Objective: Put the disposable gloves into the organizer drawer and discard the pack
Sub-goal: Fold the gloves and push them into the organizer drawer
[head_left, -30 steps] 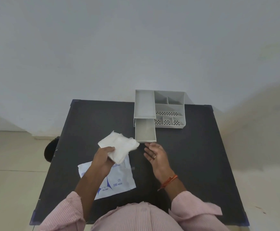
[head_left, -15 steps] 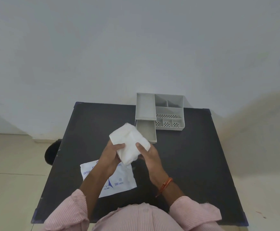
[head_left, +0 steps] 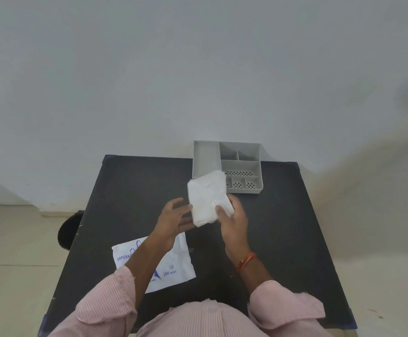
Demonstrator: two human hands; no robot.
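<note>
A white folded stack of disposable gloves [head_left: 206, 195] is held above the black table [head_left: 283, 227], just in front of the grey organizer [head_left: 243, 166]. My right hand [head_left: 234, 221] grips the stack's lower right corner, thumb on top. My left hand [head_left: 173, 215] is at the stack's left edge with fingers spread, its fingertips touching the lower edge. The stack covers the pulled-out drawer at the organizer's left front, so the drawer is hidden. The flat white glove pack [head_left: 173, 266] with blue print lies on the table under my left forearm.
The organizer stands at the table's far edge against a pale wall, with several small compartments on its right side. A dark round object [head_left: 68, 231] sits on the floor by the table's left edge. Tiled floor surrounds the table.
The glove stack has moved forward and right, from my left hand's grip into my right hand, and now hangs over the drawer. My left hand has loosened its hold.
</note>
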